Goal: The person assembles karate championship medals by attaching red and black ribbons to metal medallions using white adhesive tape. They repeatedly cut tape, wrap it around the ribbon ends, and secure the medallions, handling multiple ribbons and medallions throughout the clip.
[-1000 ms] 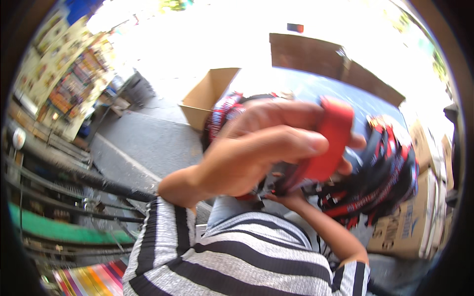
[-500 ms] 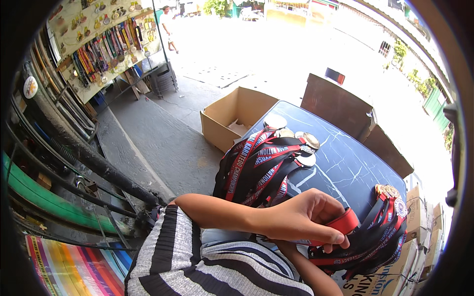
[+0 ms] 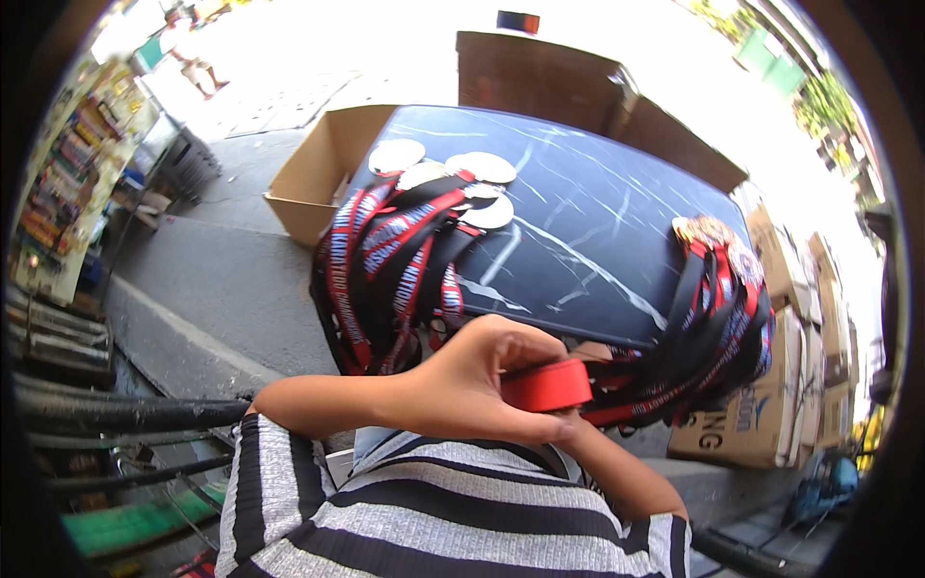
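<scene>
In front of my chest, my left hand (image 3: 482, 380) curls around a red ribbon (image 3: 551, 385), its thumb below and fingers above. My right forearm (image 3: 626, 472) comes in from the lower right and passes behind the left hand, so the right fingers are hidden. A black-and-red printed strap runs from beside the hands into a bundle of medal ribbons (image 3: 713, 328) at the table's right edge, with gold-coloured medals (image 3: 708, 231) on top. Another bundle of medal ribbons (image 3: 390, 260) drapes over the left edge, its round pale medals (image 3: 482, 168) lying on the dark marble-patterned table (image 3: 568, 193).
An open cardboard box (image 3: 303, 183) stands left of the table, and a brown cardboard box (image 3: 540, 82) is beyond it. Stacked cartons (image 3: 761, 405) sit at the right. Black metal bars (image 3: 135, 414) run along the left. A person (image 3: 193, 58) is far off, upper left.
My view has swung to the right, so the table and both bundles sit further left in the picture. The left hand keeps its hold on the red ribbon, which now shows its broad side.
</scene>
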A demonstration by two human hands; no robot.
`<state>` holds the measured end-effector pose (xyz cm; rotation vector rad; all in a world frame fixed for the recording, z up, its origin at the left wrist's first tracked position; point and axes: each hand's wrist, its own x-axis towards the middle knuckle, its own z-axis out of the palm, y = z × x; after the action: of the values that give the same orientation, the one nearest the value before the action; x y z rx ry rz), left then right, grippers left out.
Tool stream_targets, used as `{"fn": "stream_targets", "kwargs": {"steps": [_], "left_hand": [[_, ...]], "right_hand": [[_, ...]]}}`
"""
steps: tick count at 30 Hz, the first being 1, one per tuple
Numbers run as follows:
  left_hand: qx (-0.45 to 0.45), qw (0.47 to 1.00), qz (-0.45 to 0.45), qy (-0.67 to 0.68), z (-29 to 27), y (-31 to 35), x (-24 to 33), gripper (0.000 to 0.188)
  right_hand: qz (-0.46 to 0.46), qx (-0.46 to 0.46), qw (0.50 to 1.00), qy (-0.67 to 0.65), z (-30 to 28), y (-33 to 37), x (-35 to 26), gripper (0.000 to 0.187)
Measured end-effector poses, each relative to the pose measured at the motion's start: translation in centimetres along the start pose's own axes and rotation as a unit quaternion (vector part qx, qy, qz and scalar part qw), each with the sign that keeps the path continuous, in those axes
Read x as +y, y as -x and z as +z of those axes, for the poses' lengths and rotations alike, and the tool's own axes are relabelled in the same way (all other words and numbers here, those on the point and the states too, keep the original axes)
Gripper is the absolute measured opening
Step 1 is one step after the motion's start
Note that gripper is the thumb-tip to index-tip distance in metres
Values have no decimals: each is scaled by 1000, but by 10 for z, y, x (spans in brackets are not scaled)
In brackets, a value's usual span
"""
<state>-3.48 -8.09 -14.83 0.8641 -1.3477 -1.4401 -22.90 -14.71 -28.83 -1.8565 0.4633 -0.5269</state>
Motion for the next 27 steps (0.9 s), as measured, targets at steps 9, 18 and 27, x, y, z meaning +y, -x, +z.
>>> {"fn": "stream_targets", "kwargs": {"steps": [9,18,27], "left_hand": [[-24,993,-25,-112,-5,-6,-17,34],[-51,974,2,-220,-9,-6,-23,29],[-139,936,-14,-324,-16,-4,-26,44]], "right_hand": [[-43,55,998,2,-20,-5,-36,48],[-67,34,997,29,-31,-9,-55,46],[-29,-31,994,104,-48,6,-68,51]]}}
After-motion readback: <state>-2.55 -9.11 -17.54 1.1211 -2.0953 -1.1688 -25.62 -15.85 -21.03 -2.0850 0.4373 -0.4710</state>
